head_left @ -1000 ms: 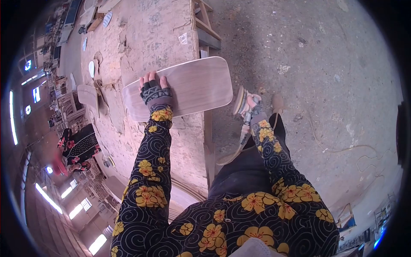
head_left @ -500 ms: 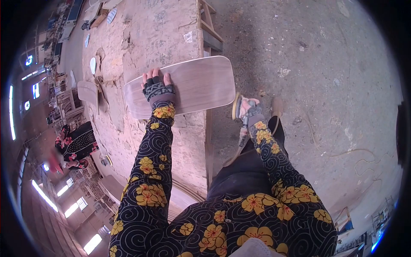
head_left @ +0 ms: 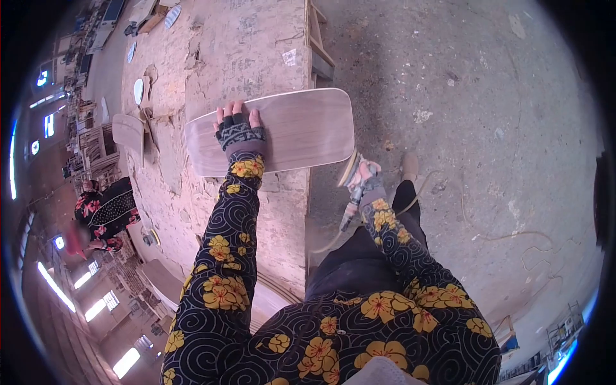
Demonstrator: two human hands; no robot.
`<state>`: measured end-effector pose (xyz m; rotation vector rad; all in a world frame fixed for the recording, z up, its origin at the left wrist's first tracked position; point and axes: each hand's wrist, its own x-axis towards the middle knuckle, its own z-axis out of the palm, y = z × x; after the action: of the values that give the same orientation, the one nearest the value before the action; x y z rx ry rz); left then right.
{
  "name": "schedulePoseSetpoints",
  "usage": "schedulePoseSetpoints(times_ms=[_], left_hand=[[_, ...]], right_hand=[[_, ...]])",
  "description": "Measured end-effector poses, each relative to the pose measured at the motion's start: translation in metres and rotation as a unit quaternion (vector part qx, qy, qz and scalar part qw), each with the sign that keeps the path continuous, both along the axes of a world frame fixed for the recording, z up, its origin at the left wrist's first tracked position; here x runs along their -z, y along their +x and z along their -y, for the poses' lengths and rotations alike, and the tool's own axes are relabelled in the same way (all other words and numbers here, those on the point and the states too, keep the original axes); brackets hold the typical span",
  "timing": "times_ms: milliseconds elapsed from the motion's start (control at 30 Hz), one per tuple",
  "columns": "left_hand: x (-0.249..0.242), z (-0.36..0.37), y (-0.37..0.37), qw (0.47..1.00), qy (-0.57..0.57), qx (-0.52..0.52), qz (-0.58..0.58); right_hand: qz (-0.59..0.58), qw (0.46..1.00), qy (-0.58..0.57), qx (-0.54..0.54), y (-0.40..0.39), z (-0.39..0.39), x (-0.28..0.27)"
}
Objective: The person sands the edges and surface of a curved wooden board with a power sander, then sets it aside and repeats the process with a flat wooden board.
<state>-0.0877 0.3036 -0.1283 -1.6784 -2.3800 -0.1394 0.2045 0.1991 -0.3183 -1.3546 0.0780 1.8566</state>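
A curved wooden panel point(head_left: 308, 128) with rounded corners and a pale edge lies across the table, its right end jutting past the table edge. My left hand point(head_left: 239, 131), in a patterned fingerless glove, rests flat on the panel's left half with the fingers spread. An orbital sander point(head_left: 348, 168) with a round yellowish pad is gripped in my right hand point(head_left: 366, 176). Its pad is tilted up against the panel's lower right corner, beyond the table edge. The sander's handle points down toward my legs, and a hose trails from it.
The worn table point(head_left: 237, 70) fills the left and middle. Another curved panel point(head_left: 128, 131) stands at its far left edge. A second sander point(head_left: 151, 237) lies near a co-worker point(head_left: 106, 215) in a flowered sleeve. A thin hose point(head_left: 507, 236) snakes over the concrete floor point(head_left: 462, 115).
My right hand has brought the sander left and slightly down, tilting its pad along the panel's lower right corner. My left hand keeps its place on the panel.
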Motion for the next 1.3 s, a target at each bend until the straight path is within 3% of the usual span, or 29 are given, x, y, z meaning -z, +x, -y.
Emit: schedulePoseSetpoints(times_ms=[67,100,167,233,300,367,500,600,700,800,933,967,1067,1300], left_hand=[[-0.001,0.002,0.002,1.000,0.003,0.002,0.003],[-0.001,0.003,0.002,1.000,0.007,0.005,0.007],[0.002,0.003,0.001,1.000,0.022,0.009,0.008],[0.001,0.002,0.000,1.000,0.026,0.015,0.001],[-0.001,0.002,0.001,1.000,0.024,0.019,-0.004],[-0.001,0.003,0.000,1.000,0.020,0.017,-0.004],[-0.004,0.002,0.004,1.000,0.015,0.012,0.012],[-0.007,0.002,0.004,1.000,0.016,0.016,0.015],[-0.006,0.001,0.003,0.999,0.017,0.021,0.017],[-0.006,0.002,0.004,1.000,0.006,0.014,0.013],[-0.007,0.001,0.004,1.000,0.009,0.015,0.018],[-0.006,0.000,0.003,1.000,0.010,0.014,0.018],[-0.004,0.003,0.002,1.000,0.009,0.011,0.016],[-0.004,0.002,0.003,1.000,0.011,0.013,0.018]], right_hand=[[0.097,0.995,0.020,0.020,0.002,-0.003,-0.019],[0.089,0.994,-0.048,0.027,0.014,-0.025,-0.070],[0.138,0.990,0.002,0.009,0.041,-0.055,-0.067],[0.196,0.971,0.049,-0.127,0.074,-0.113,-0.145],[0.243,0.935,0.182,-0.186,0.099,-0.173,-0.027],[0.181,0.915,0.233,-0.277,0.095,-0.238,-0.075],[0.095,0.806,0.301,-0.500,0.052,-0.320,-0.166],[0.107,0.662,0.365,-0.646,0.018,-0.355,-0.157],[0.096,0.607,0.376,-0.693,0.000,-0.364,-0.127],[0.040,0.640,0.357,-0.679,-0.005,-0.366,-0.096],[-0.035,0.762,0.289,-0.579,0.013,-0.336,-0.071],[-0.031,0.801,0.319,-0.506,0.016,-0.319,-0.052],[-0.113,0.895,0.216,-0.374,0.036,-0.270,-0.064],[-0.135,0.962,0.165,-0.169,0.037,-0.139,-0.022]])
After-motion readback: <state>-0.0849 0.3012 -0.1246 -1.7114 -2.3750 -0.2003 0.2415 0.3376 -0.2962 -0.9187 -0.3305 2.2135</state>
